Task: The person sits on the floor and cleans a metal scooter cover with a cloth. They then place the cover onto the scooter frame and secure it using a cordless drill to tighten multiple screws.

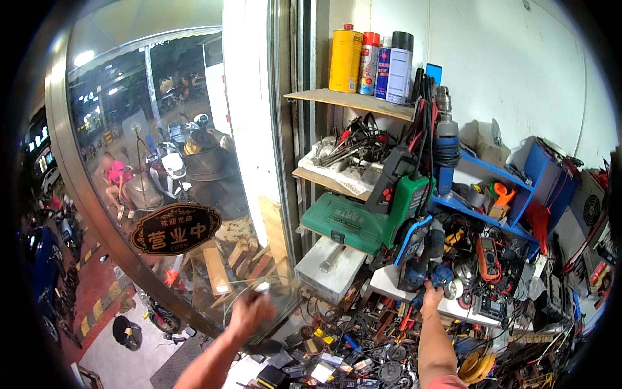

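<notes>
My right hand (432, 297) reaches to the white-topped bench and is closed at a blue power tool (441, 277); its fingers are partly hidden. Beside that tool lies a darker blue power tool (412, 278), just left of my fingers. A roll of white tape (453, 288) sits close on the right. My left hand (251, 315) is raised near the glass door, smeared by motion, so its fingers and anything in them cannot be made out. Below and between my hands spreads a heap of small parts, batteries and tools (337, 353).
Shelves hold spray cans (400, 68), a yellow can (345, 59) and a green tool case (343, 223). An orange multimeter (488, 259) stands among cables at right. A dark sign (175, 229) hangs on the glass door; a person in pink (118, 174) sits outside near scooters.
</notes>
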